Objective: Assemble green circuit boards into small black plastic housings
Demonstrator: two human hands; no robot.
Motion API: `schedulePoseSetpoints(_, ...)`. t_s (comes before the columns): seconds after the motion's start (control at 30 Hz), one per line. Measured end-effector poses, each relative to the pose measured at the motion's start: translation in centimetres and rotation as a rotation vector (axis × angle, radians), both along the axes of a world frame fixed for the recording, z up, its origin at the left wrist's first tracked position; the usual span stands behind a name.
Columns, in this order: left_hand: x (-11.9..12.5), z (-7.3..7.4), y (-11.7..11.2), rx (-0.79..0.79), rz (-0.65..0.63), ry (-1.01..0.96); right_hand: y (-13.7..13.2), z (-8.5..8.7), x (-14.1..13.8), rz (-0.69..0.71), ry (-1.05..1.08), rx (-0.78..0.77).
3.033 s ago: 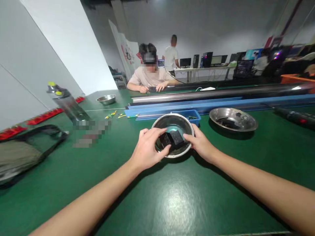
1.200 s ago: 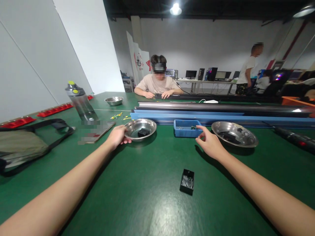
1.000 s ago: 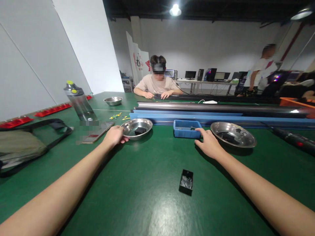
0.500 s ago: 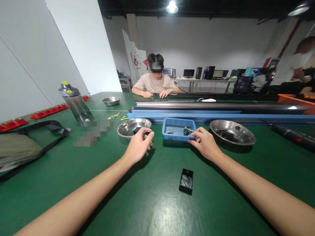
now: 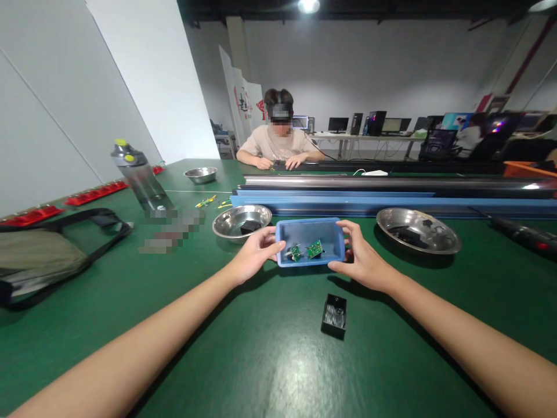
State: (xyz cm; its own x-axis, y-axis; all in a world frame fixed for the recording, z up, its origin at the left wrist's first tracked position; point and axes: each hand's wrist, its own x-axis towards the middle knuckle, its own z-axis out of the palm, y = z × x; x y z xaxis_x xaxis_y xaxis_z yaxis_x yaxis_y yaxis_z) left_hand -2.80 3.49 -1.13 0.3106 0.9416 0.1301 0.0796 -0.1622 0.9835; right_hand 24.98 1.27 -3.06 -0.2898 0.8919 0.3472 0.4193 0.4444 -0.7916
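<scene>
- The left hand [image 5: 255, 255] grips the left end of the blue tray [image 5: 308, 230], thumb over the near corner; the right hand [image 5: 365, 261] grips the right end, thumb at the near edge; the two hands are apart, with the tray between them, tipped so that its inside faces the wearer.
- At far left lie a bag [image 5: 37, 255] and a row of red parts [image 5: 98, 191]; a bottle [image 5: 145, 183] leans to their right; nothing touches these.
- Next come a small bowl [image 5: 201, 176] and some yellow-green pieces [image 5: 206, 201]; nearer is a metal bowl [image 5: 227, 220] with a dark block [image 5: 250, 226] inside, just beside the left hand.
- In the tray lie a left circuit board [image 5: 296, 252] and a right circuit board [image 5: 314, 249], loose and apart; as far as can be judged, the tray is in hand and neither board has been taken out.
- Below the tray, on the green surface [image 5: 243, 348], stands an open black box [image 5: 333, 332] with shiny ribbed contents, too small to name; it is out of both hands and holds no visible board.
- To the right, a second metal bowl [image 5: 446, 237] holds black pieces [image 5: 409, 237], untouched; a dark tool [image 5: 522, 235] lies beyond.
</scene>
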Motion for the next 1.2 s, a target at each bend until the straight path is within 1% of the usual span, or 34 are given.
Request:
schedulePoseSetpoints(0.13, -0.1, -0.3, 0.0, 0.027, -0.049, 0.013, 0.2, -0.1, -0.1, 0.009, 0.153, -0.137)
schedulePoseSetpoints(0.2, 0.0, -0.6, 0.1, 0.062, -0.065, 0.05, 0.4, -0.2, -0.3, 0.002, 0.204, -0.145)
schedulePoseSetpoints(0.23, 0.1, -0.6, 0.1, 0.11, -0.037, 0.084, 0.5, -0.2, -0.3, -0.006, 0.217, -0.13)
schedulePoseSetpoints(0.3, 0.2, -0.6, 0.0, 0.296, 0.089, 0.212, 0.7, -0.4, -0.4, -0.032, 0.224, -0.089)
schedulePoseSetpoints(0.37, 0.4, -0.2, -0.3, 0.568, 0.212, 0.406, 0.9, -0.5, -0.3, -0.067, 0.197, -0.058)
schedulePoseSetpoints(0.4, 0.5, 0.0, -0.6, 0.701, 0.236, 0.506, 0.9, -0.5, -0.3, -0.085, 0.171, -0.046)
schedulePoseSetpoints(0.47, 0.6, 0.5, -1.1, 0.904, 0.23, 0.663, 1.0, -0.6, -0.2, -0.116, 0.116, -0.025)
schedulePoseSetpoints(0.53, 0.8, 0.9, -1.5, 1.004, 0.196, 0.771, 1.0, -0.5, -0.2, -0.128, 0.084, -0.014)
schedulePoseSetpoints(0.6, 1.0, 1.0, -1.8, 1.022, 0.157, 0.856, 1.0, -0.5, -0.2, -0.123, 0.075, -0.017)
schedulePoseSetpoints(0.7, 1.3, 0.6, -1.6, 0.978, 0.126, 0.914, 1.0, -0.4, -0.1, -0.097, 0.094, -0.037)
schedulePoseSetpoints(0.77, 1.4, 0.3, -1.4, 0.94, 0.132, 0.9, 1.0, -0.5, -0.1, -0.051, 0.131, -0.062)
schedulePoseSetpoints(0.9, 1.5, -0.1, -1.2, 0.871, 0.187, 0.834, 1.1, -0.7, -0.1, 0.088, 0.243, -0.133)
schedulePoseSetpoints(0.97, 1.6, -0.1, -1.3, 0.855, 0.199, 0.785, 1.2, -0.8, -0.2, 0.125, 0.297, -0.158)
schedulePoseSetpoints(1.03, 1.6, 0.0, -1.4, 0.837, 0.217, 0.713, 1.4, -0.9, -0.2, 0.121, 0.326, -0.168)
schedulePoseSetpoints(1.13, 1.6, 0.5, -1.5, 0.774, 0.292, 0.549, 1.5, -0.7, -0.2, 0.067, 0.329, -0.178)
schedulePoseSetpoints(1.2, 1.5, 0.9, -1.6, 0.691, 0.319, 0.39, 1.5, -0.5, -0.2, 0.018, 0.322, -0.203)
